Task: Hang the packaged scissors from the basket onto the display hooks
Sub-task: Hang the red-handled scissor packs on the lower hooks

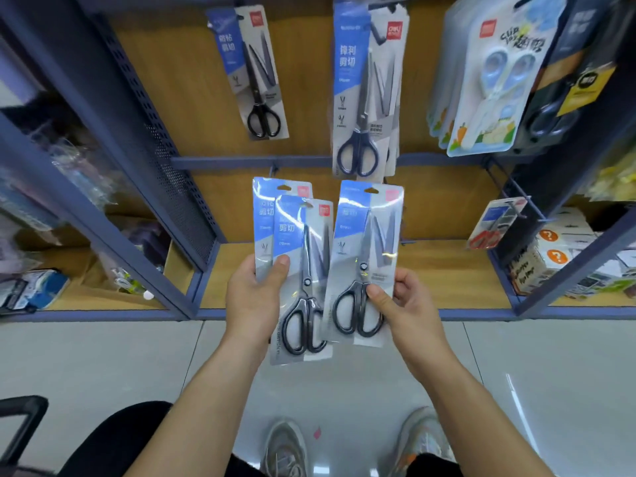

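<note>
Just below the hung pack point(366, 98), the left hand point(253, 297) holds two overlapped scissor packs point(299, 270), fingers point(280, 266) clamped on their left edge, while the right hand point(406, 304) beside them pinches a third pack point(364, 242) at its handles.

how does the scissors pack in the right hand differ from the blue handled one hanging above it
The held pack has black handles; the hanging pack has dark blue ones. The held pack is pinched in the right hand; the hanging pack sits on a hook, more packs behind it. Both share blue-and-grey cards with a red logo.
</note>
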Demonstrator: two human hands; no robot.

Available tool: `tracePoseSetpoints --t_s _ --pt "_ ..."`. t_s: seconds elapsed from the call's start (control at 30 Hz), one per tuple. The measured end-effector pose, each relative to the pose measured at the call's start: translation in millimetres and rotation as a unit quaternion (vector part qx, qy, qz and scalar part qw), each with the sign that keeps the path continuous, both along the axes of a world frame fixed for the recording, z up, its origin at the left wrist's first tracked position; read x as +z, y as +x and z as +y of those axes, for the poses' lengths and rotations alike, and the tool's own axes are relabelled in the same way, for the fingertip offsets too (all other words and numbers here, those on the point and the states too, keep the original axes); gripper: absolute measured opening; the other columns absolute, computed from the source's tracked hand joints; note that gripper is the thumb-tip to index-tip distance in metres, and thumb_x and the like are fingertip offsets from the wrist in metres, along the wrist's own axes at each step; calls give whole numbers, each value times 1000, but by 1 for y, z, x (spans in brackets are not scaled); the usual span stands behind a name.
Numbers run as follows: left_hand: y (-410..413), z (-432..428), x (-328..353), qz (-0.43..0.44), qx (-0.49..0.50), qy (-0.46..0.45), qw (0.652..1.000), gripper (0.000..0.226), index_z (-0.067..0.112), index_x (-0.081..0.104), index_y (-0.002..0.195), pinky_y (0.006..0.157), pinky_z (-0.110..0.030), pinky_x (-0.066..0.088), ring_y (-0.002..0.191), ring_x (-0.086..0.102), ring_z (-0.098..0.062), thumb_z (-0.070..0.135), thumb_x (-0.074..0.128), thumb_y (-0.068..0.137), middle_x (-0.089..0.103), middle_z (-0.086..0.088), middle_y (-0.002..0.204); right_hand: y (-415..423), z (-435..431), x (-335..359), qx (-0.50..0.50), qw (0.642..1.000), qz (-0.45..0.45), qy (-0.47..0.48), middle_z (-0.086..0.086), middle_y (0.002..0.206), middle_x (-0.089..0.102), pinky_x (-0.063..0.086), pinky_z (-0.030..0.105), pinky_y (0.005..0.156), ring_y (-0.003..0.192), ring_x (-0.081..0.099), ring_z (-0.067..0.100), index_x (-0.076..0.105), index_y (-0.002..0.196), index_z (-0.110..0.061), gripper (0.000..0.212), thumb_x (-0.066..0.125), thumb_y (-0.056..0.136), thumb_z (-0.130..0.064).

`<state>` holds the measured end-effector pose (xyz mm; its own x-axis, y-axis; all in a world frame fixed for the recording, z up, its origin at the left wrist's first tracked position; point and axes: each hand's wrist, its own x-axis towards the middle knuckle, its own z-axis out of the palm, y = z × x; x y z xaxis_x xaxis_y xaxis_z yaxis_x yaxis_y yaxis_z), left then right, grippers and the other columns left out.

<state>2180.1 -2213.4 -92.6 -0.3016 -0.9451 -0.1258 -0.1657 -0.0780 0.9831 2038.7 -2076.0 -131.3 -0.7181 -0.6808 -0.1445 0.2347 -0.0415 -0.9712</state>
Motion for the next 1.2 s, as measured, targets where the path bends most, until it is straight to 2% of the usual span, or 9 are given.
tracePoseSetpoints --t_s 0.1,0.3,0.4,0.53,0.63,0.73,0.9,1.1,1.2 --pt "11 -25 26 22 30 -37 999 8 27 73 103 99 -48 56 99 73 -18 25 67 99 79 11 99 -7 -12 29 22 999 46 -14 -3 99 80 58 22 76 92 76 11 62 109 -11 20 68 94 1" --pt "38 -84 74 54 82 -107 989 6 26 73 95 96 -55 56 101 74 -28 31 70 94 79 6 96 -7 -78 91 68 990 122 -25 2 102 80 62 26 69 91 77 18 60 114 -14 22 67 96 -3" --pt "54 -96 73 60 94 -126 986 4 25 71 94 90 -46 58 90 73 -15 25 69 97 78 10 92 -10 -118 111 69 984 162 -24 2 101 80 63 37 83 93 77 17 61 113 -17 21 68 96 -6" --pt "66 -107 60 77 105 -114 985 8 24 72 92 76 -36 57 76 70 0 23 68 98 77 17 84 -13 -160 126 74 975 211 -16 2 96 80 63 41 83 88 77 18 60 111 -17 19 69 96 -8" --pt "66 -115 61 111 113 -96 983 11 28 73 91 83 -40 59 84 74 -9 23 68 98 79 14 89 -12 -174 129 77 969 232 -28 2 96 80 63 34 77 88 77 17 60 112 -14 19 68 97 -7" --pt "65 -120 62 131 115 -101 980 18 37 75 87 83 -40 59 86 75 -11 24 68 98 79 12 91 -8 -178 127 72 969 230 -54 3 97 80 62 32 75 89 77 19 60 112 -14 20 67 96 -4" --pt "68 -121 62 150 115 -88 978 10 29 75 95 88 -47 60 93 76 -18 22 68 98 80 8 96 -2 -190 129 53 975 212 -51 3 94 81 62 45 81 89 78 23 61 114 -16 22 70 95 -10" --pt "69 -123 59 155 118 -72 978 7 27 75 99 90 -51 60 96 76 -22 25 69 97 80 7 98 2 -223 133 -21 973 228 -25 0 86 79 58 35 68 76 75 14 60 110 -24 19 73 95 -25" --pt "66 -122 58 174 113 -57 977 8 21 74 104 82 -36 62 95 76 -21 21 67 98 80 7 97 -8 -251 133 -64 959 274 23 -3 82 72 47 28 65 69 64 9 60 119 -25 28 71 95 -36"
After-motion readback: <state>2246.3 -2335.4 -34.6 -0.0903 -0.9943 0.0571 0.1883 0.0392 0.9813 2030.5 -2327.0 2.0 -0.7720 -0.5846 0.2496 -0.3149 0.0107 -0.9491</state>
